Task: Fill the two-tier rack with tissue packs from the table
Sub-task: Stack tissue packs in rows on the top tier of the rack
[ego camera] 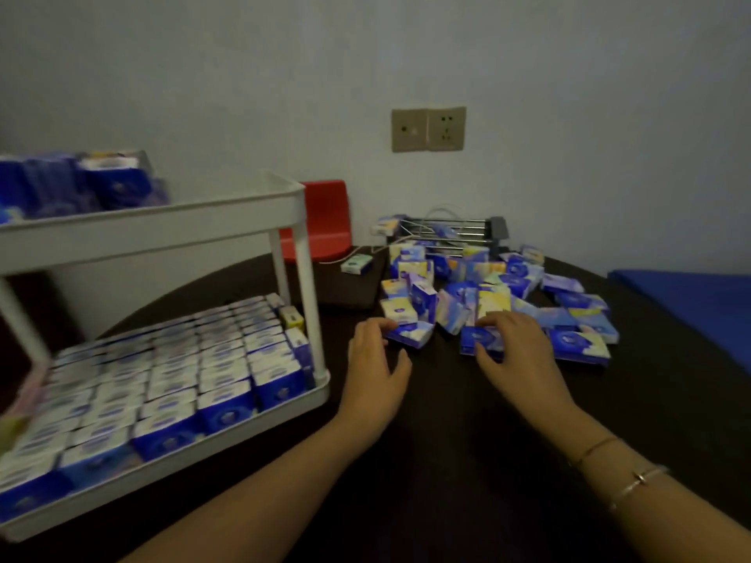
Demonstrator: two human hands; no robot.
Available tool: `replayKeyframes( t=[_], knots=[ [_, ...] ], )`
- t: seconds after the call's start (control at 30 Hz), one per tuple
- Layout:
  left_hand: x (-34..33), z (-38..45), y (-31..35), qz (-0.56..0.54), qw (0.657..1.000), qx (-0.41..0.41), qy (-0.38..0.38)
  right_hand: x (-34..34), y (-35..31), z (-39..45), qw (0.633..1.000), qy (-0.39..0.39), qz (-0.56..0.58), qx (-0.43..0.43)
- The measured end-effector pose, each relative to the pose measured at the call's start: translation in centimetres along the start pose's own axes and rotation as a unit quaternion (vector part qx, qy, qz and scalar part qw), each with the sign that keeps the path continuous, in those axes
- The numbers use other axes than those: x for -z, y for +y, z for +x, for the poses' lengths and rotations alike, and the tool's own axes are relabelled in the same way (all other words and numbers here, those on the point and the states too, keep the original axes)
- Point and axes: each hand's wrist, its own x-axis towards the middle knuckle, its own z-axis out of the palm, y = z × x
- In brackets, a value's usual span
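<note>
A white two-tier rack point(227, 215) stands at the left of the dark table. Its lower tier is packed with rows of blue-and-white tissue packs point(170, 371); a few packs point(113, 180) sit at the left of the upper tier. A loose heap of tissue packs point(508, 286) lies at the table's middle right. My left hand point(376, 367) reaches to the heap's near edge, its fingertips touching a blue pack point(410, 333). Over another blue pack point(481, 339) my right hand point(518, 351) curls and grips it.
A red chair back point(325, 217) stands behind the rack. A small green-white box point(357, 264) and a metal wire stand point(451, 231) lie at the table's back. A blue mat point(691, 298) is at the right. Wall sockets point(428, 130) are above.
</note>
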Motion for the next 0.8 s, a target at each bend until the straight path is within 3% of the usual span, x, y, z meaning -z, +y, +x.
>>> replayKeyframes(
  t=[0.23,0.4,0.6,0.8],
  knots=[
    [-4.7,5.3,-2.6,0.095,0.991,0.084,-0.041,-3.5,1.7,2.3,0.995,-0.022,-0.052,-0.083],
    [-6.9,6.9,-4.1,0.207,0.969,0.093,-0.099,-4.9,2.2,1.9,0.992,-0.046,-0.097,-0.074],
    [-6.4,6.3,-4.5,0.099,0.993,0.020,0.061,-5.2,2.6,2.2,0.989,-0.062,-0.122,-0.052],
    [-5.3,5.3,-3.8,-0.034,0.997,0.047,0.052,-4.8,2.6,1.9,0.999,-0.026,-0.008,-0.036]
  ],
)
